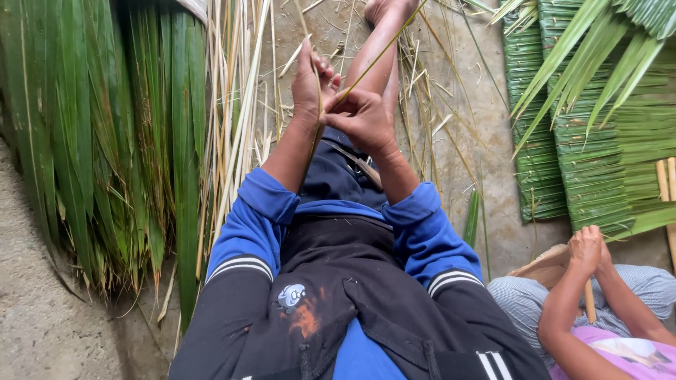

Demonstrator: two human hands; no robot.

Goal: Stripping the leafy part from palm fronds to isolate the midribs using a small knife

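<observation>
While long, glossy green palm leaves (pixel 105 141) lie heaped at the far left beside pale, stiff dry ribs (pixel 239 105), the left hand (pixel 310 81) rises with fingers loosely curled around a thin yellow-green leaf strip (pixel 373 60). Just right of it, the right hand (pixel 362 119) pinches the same strip. This strip runs slantwise, its far end pointing up and right past a bare leg; its near end is hidden behind the hands. Woven green thatch panels (pixel 591 169) lie right, above another person's hands (pixel 588 250).
</observation>
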